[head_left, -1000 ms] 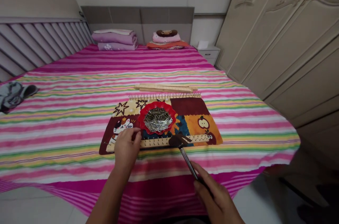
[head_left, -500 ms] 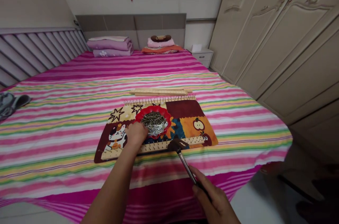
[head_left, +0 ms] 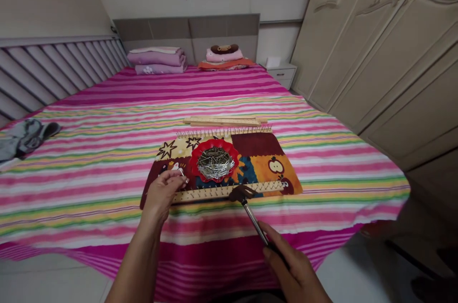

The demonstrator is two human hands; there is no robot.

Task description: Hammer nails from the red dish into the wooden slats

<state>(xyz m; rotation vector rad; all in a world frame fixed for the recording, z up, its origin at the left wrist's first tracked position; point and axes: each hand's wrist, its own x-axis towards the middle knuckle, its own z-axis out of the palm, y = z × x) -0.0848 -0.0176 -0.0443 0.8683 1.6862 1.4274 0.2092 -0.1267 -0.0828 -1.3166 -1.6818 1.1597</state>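
My left hand (head_left: 161,192) hovers over the left end of a wooden strip (head_left: 229,191) studded with nails, its fingers pinched on a small nail (head_left: 182,172). My right hand (head_left: 291,272) grips the handle of a hammer (head_left: 246,203), whose dark head rests near the strip's middle. Behind the strip a red dish (head_left: 213,163) full of loose nails sits on a colourful patchwork cloth (head_left: 265,157) spread on the striped bedsheet (head_left: 89,169). A second nailed strip (head_left: 223,130) lies along the cloth's far edge.
More wooden strips (head_left: 223,120) lie further back on the bed. Folded blankets (head_left: 157,58) and pillows (head_left: 224,55) are at the headboard. Grey clothing (head_left: 25,136) lies at the left. A wardrobe (head_left: 386,45) stands on the right, a nightstand (head_left: 282,73) beside it.
My left hand reached into the red dish, then drew back toward the strip's left end with a nail pinched in it. The hammer stayed near the strip.
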